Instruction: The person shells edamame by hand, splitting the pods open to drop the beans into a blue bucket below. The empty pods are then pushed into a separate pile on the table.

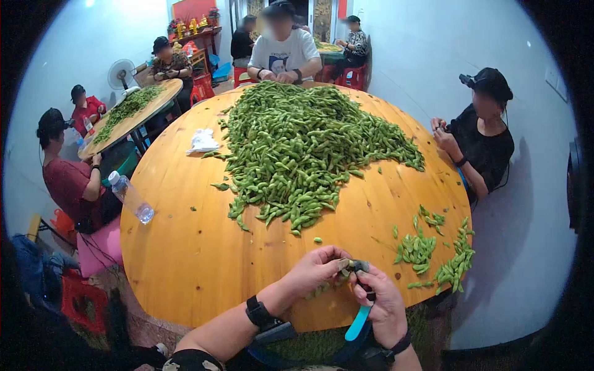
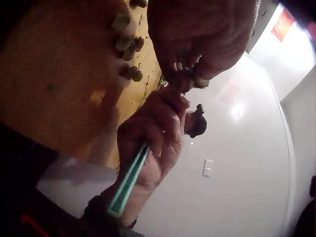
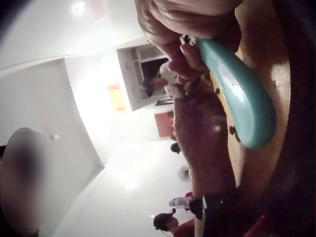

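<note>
Hiding handle [image 1: 358, 323] partly: right grip [image 1: 385, 300].

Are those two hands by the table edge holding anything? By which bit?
The right hand grips a tool by its handle, the blue end poking out. Whether the left hand pinches anything is unclear.

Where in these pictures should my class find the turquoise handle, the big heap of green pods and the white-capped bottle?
Turquoise handle [image 3: 241, 96]: right wrist view, middle of its broad side.
Heap of green pods [image 1: 291, 148]: head view, middle of the heap.
White-capped bottle [image 1: 130, 198]: head view, middle of its clear body.
</note>
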`<act>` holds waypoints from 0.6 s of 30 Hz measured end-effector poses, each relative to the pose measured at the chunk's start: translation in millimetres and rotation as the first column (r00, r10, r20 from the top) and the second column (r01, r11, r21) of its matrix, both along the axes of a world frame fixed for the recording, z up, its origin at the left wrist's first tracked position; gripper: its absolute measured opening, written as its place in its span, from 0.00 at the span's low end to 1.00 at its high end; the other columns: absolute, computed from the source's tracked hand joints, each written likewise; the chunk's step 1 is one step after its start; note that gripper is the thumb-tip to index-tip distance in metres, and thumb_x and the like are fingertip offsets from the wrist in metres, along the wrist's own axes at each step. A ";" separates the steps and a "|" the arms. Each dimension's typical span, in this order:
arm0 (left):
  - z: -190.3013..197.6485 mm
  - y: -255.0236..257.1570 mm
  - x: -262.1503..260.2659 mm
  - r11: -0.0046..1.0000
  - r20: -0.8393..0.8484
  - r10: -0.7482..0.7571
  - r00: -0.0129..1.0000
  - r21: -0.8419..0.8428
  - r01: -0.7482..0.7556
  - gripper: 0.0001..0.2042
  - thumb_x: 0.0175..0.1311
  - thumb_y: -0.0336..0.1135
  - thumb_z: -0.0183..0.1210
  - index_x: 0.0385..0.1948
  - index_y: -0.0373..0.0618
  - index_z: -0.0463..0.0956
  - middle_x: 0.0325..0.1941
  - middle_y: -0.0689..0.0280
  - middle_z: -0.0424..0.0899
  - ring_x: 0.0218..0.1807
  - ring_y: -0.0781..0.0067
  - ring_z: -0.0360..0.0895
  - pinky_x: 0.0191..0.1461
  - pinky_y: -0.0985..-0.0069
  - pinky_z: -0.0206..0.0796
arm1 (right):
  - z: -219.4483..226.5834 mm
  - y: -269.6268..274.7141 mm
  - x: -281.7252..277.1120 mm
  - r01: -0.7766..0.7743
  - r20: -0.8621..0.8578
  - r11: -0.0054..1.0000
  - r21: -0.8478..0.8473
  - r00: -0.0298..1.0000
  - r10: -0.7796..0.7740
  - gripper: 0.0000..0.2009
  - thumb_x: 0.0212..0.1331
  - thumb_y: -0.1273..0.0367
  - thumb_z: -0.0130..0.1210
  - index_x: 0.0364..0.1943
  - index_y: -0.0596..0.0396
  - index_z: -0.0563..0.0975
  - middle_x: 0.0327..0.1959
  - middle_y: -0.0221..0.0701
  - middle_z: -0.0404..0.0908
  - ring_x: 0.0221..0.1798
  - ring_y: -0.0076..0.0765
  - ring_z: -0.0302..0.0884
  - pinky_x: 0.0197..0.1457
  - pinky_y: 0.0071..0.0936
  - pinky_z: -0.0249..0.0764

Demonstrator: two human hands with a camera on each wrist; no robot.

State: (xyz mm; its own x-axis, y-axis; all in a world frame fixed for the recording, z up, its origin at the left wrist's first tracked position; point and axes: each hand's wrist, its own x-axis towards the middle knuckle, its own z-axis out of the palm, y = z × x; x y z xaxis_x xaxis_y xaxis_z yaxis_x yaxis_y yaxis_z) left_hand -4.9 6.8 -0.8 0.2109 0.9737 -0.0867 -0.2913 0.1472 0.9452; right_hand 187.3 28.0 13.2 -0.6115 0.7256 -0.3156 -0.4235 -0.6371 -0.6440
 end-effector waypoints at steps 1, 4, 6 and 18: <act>0.0 0.0 -0.1 1.000 0.055 -0.019 0.998 0.000 0.019 0.10 0.66 0.34 0.54 0.44 0.39 0.73 0.36 0.71 0.79 0.35 0.85 0.73 0.41 0.84 0.67 | -0.7 1.0 0.6 -0.008 0.004 1.000 0.004 1.000 0.008 0.08 0.62 0.75 0.48 0.43 0.61 0.73 0.30 0.31 0.78 0.20 0.21 0.72 0.13 0.12 0.60; -3.2 1.0 1.4 0.999 0.087 -0.010 0.996 0.046 0.006 0.11 0.66 0.33 0.54 0.44 0.38 0.73 0.38 0.71 0.79 0.36 0.85 0.73 0.41 0.82 0.68 | -2.6 2.1 0.5 -0.012 -0.092 0.997 -0.082 0.996 0.004 0.09 0.63 0.75 0.47 0.45 0.62 0.73 0.30 0.32 0.79 0.20 0.23 0.72 0.13 0.13 0.60; -8.2 -0.3 7.4 0.981 -0.158 0.096 0.983 0.180 -0.067 0.10 0.65 0.32 0.55 0.44 0.38 0.73 0.37 0.68 0.79 0.35 0.80 0.75 0.40 0.80 0.69 | -1.1 2.2 -0.8 0.033 -0.050 0.999 -0.033 0.998 -0.034 0.09 0.62 0.75 0.48 0.45 0.62 0.74 0.28 0.32 0.79 0.20 0.22 0.72 0.13 0.13 0.59; 0.0 -4.9 11.2 0.759 -0.581 0.489 0.651 0.651 0.011 0.09 0.62 0.28 0.53 0.42 0.38 0.74 0.31 0.55 0.78 0.32 0.56 0.78 0.36 0.68 0.71 | 23.5 -6.1 -15.3 -0.090 0.467 0.889 0.449 0.872 -0.148 0.06 0.62 0.74 0.51 0.41 0.58 0.77 0.25 0.21 0.75 0.21 0.12 0.67 0.23 0.11 0.62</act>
State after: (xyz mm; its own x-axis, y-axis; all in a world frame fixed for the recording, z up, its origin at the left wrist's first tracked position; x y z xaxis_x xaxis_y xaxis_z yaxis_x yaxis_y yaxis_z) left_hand 6.4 2.0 -0.8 0.0827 0.8792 0.4692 0.5296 -0.4376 0.7267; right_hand 171.9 21.9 36.7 -0.4463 0.8723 -0.1998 -0.0019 -0.2242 -0.9746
